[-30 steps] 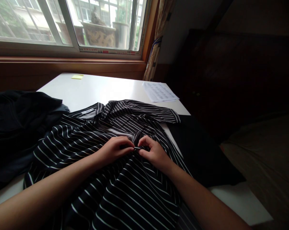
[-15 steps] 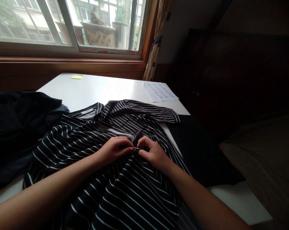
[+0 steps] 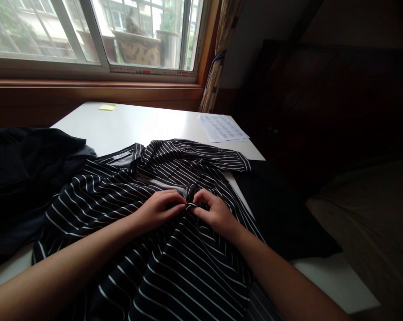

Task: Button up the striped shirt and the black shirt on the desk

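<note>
A black shirt with white stripes [image 3: 188,267] lies spread and rumpled in front of me, its collar toward the window and one sleeve stretched to the right. Both hands meet at the middle of its front opening. My left hand [image 3: 164,206] pinches the edge of the cloth between thumb and fingers. Close beside it, my right hand [image 3: 216,214] pinches the other side of the same spot, its fingertips almost touching the left ones. Any button between the fingertips is too small or hidden to make out.
The white table [image 3: 148,120] bears a yellow sticky note [image 3: 107,107] and printed sheets [image 3: 221,128]. Dark clothes [image 3: 24,178] are heaped at the left; a black cloth [image 3: 284,214] hangs over the right edge. Behind are a window [image 3: 148,35] and a tied curtain [image 3: 217,62].
The pinched fingers have shifted very slightly, and the bit of cloth between them has turned a little. The shirt and everything around it lie as before.
</note>
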